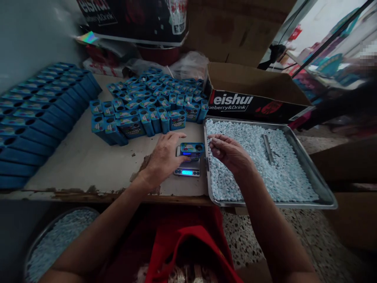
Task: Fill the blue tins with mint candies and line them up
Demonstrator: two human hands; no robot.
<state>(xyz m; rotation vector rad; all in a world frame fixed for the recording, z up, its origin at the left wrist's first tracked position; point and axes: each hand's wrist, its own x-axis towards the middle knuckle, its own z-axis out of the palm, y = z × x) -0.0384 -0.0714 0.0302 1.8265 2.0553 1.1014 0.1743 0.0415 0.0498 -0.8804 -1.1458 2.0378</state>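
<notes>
A small blue candy box (193, 147) with a round hole in its top stands on a digital scale (178, 173) whose display is lit blue. My left hand (163, 157) is at the box's left end, thumb at its front and fingers stretched out behind, spread apart; whether it presses on the box I cannot tell. Over the left side of a metal tray (326, 198) of pale blue and white candies (253, 181), my right hand (229, 151) has its fingertips pinched together. What they hold, if anything, is hidden. A flat metal strip (268, 149) lies on the candies.
Several blue boxes (153, 118) crowd the back of the table (70, 165), with stacked rows (38, 129) at the left. Behind the tray stands an open cardboard box (256, 102). A round container of candies (64, 236) sits low at left. Another person (347, 98) is at far right.
</notes>
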